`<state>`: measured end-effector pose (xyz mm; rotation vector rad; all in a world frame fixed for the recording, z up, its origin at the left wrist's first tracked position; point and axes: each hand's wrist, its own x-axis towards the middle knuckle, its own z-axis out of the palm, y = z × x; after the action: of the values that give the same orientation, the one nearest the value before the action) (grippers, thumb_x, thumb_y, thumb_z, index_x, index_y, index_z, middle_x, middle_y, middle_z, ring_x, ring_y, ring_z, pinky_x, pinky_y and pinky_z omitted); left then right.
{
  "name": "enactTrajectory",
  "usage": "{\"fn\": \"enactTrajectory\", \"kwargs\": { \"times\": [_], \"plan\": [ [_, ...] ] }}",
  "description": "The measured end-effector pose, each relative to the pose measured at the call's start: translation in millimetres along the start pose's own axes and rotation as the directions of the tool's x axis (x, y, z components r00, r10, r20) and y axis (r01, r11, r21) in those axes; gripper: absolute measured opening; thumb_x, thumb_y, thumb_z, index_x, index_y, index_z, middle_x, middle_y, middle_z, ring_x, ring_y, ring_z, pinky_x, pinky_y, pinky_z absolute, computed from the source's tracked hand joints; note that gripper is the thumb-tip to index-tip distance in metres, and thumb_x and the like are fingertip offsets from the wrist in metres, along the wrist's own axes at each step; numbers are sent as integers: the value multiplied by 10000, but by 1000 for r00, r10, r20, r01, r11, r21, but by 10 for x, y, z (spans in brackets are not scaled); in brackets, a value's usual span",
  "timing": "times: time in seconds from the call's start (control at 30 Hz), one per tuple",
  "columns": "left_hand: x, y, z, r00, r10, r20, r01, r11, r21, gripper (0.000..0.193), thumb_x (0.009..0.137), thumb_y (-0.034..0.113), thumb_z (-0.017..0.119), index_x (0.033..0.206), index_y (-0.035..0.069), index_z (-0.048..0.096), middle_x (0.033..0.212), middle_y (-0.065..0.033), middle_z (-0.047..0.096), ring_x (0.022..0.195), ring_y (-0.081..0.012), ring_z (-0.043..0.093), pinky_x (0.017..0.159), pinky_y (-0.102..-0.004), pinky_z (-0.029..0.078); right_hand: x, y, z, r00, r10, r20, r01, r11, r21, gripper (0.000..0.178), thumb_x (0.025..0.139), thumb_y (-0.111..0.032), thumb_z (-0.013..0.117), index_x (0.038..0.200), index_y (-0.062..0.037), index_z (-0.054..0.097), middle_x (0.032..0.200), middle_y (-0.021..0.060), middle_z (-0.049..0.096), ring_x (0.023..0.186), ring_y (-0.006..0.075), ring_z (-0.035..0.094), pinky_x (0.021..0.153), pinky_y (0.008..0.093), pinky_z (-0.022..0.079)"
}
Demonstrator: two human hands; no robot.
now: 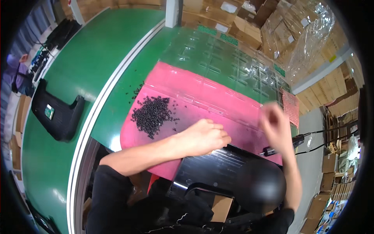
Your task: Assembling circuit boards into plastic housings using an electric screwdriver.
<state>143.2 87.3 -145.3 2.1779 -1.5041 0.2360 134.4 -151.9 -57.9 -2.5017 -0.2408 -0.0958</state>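
Observation:
A glossy black plastic panel (pixel 212 171) lies at the near edge of the bench, partly over a pink mat (pixel 191 80). My left hand (pixel 206 137) is closed at its far edge, the fingers curled and pressed together. Motion smears my right hand (pixel 274 121), raised over the mat's right side, so its fingers do not show clearly. Beneath that hand a black corded electric screwdriver (pixel 298 140) lies on its side, its tip pointing left. To the left of my left hand is a heap of small black screw-like pieces (pixel 152 115). A dark, blurred round shape (pixel 260 186) hides the panel's right part.
Clear plastic trays (pixel 222 60) cover the far bench. Left of a white rail (pixel 113 84), another black plastic part (pixel 58 113) lies on a green surface (pixel 93 46). Cardboard boxes (pixel 247 29) stand behind. A person (pixel 19 74) is at far left.

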Motion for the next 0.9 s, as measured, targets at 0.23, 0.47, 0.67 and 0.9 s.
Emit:
{"fn": "enactTrajectory", "kwargs": {
  "times": [0.23,0.47,0.67,0.9],
  "plan": [
    [-232,-158,36,988,-16,-151,13,1000,-26,189,722,225,596,866,104,581,757,2,554,794,-168,564,644,-304,455,1786,2140,-174,846,494,-201,-517,665,-540,661,800,-336,634,1327,17,450,1356,288,450,1247,419,456,1025,450,394],
    [-76,-188,406,901,63,-430,-122,986,-111,113,708,160,575,641,69,589,589,-58,576,637,-256,601,525,-384,466,1373,3943,-743,801,588,-111,-573,702,-422,802,905,-632,420,1334,43,476,1375,242,472,1305,333,427,1074,395,327],
    [15,-114,339,944,118,-309,-134,990,-32,144,711,178,580,650,55,624,593,-81,604,647,-266,622,513,-395,465,1101,3972,-1414,924,372,-90,-376,835,-402,576,898,-382,515,1279,49,486,1240,273,539,1183,379,508,998,419,388],
    [-32,-202,314,980,59,-188,-79,992,-101,192,698,221,625,671,31,632,627,-106,628,670,-302,638,544,-432,474,841,2803,-697,926,237,-295,-363,337,-869,310,888,-179,515,1113,32,540,1092,277,597,1037,439,567,847,495,463]
  ]
}}
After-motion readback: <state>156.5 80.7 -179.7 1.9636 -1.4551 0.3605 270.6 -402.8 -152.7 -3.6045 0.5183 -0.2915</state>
